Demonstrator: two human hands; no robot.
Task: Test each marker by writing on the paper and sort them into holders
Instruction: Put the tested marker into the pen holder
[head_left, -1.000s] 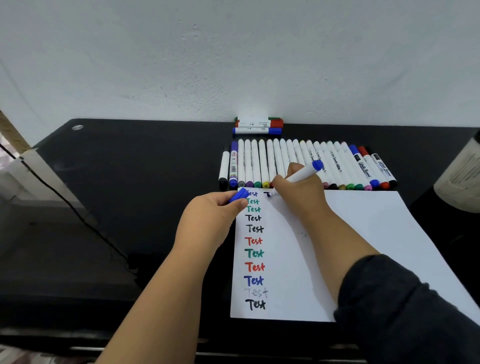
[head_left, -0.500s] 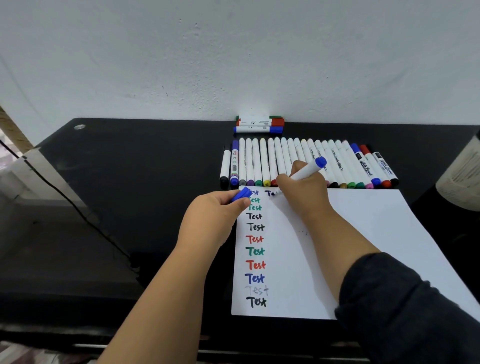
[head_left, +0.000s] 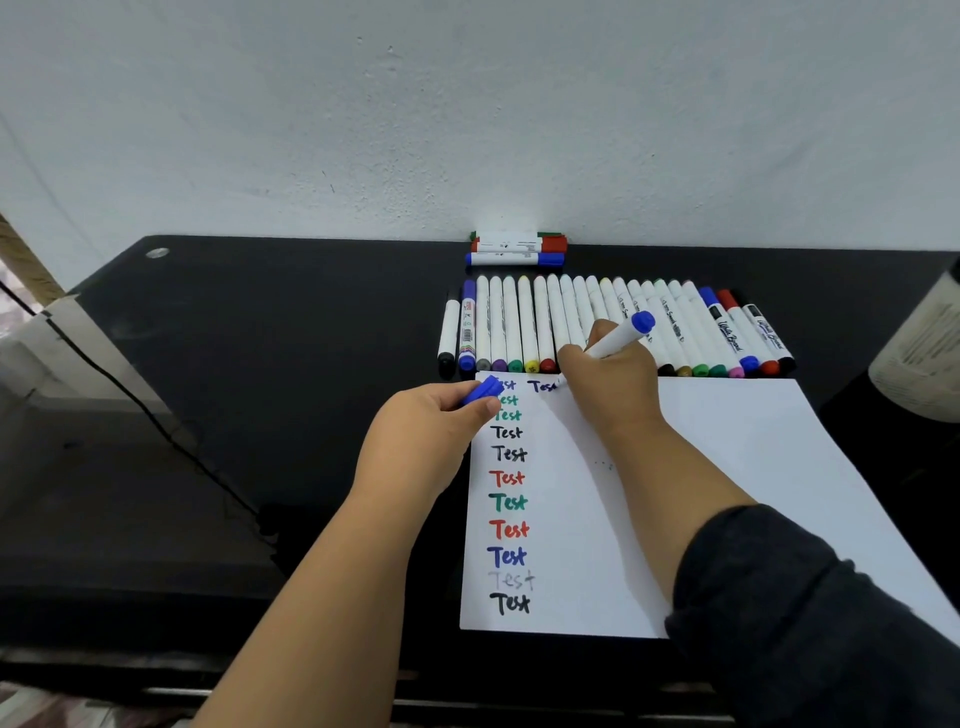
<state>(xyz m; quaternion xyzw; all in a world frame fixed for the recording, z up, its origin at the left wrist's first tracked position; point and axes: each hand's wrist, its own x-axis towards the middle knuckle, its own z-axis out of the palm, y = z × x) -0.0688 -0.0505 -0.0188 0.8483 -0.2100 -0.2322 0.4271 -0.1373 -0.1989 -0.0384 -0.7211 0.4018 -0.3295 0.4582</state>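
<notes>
Black glossy desk (head_left: 260, 338) against a white textured wall (head_left: 467, 114), dark cable (head_left: 130, 395) trailing at left

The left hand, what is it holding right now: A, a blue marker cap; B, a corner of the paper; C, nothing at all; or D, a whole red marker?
A: the left hand pinches a blue cap at its fingertips, while the right hand writes on the paper with the uncapped marker.
</notes>
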